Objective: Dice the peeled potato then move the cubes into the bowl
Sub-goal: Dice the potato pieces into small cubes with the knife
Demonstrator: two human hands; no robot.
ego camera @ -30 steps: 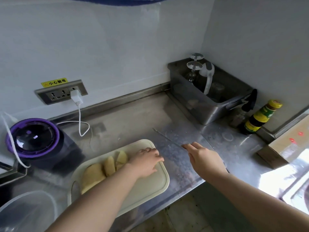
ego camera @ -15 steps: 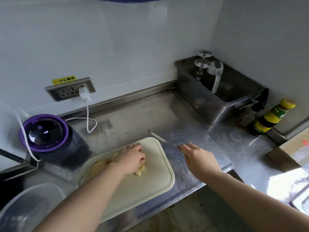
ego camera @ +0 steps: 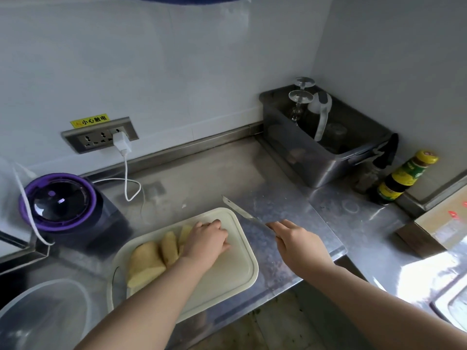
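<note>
A pale cutting board (ego camera: 227,276) lies on the steel counter (ego camera: 202,173), near its front edge. On the left half of the board sits the potato (ego camera: 146,261), peeled and already cut into a few thick slabs. The slabs lean against one another in a row whose long axis runs diagonally, from the near left of the board to its far middle. The biggest piece is at the near-left end, and the thinner slices point up toward the far right.

The left hand (ego camera: 206,239) rests knuckles up on the far-right end of that row. Its fingers are curled down and close together over the last slices, with the tips on the bare board.

The right hand (ego camera: 300,246) is closed round the handle of a knife (ego camera: 240,210), and the handle is hidden inside the fist. The blade points away and to the left and crosses the board's far right corner. Its tip is over the counter and well apart from the potato.

A clear bowl (ego camera: 45,314) stands at the near left, beside the board. Behind it is a purple-lidded appliance (ego camera: 60,200). A white charger (ego camera: 121,144) is plugged into the wall socket (ego camera: 101,137). On the far right stand a metal tub (ego camera: 323,157) and a sauce bottle (ego camera: 404,176).
</note>
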